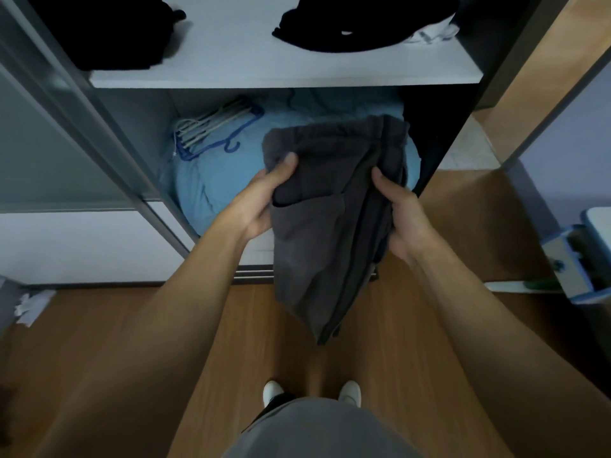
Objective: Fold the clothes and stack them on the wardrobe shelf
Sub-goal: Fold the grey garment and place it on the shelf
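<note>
A dark grey garment [330, 206], partly folded, hangs in front of the open wardrobe, its lower end drooping toward the floor. My left hand [264, 200] grips its left edge, thumb on top of the cloth. My right hand [400, 213] holds its right edge, thumb pressed on the fabric. Above, the white wardrobe shelf [264, 67] carries a black pile of clothes [109, 31] at the left and another black heap [357, 21] at the right, with a bit of white cloth [433, 33] beside it.
Below the shelf, a light blue bedding bundle [224, 180] fills the lower compartment, with several hangers [215, 130] lying on it. A sliding door frame [99, 127] stands at the left. A blue-and-white object [575, 259] sits on the wooden floor [132, 325] at the right. White crumpled stuff [33, 305] lies at the far left.
</note>
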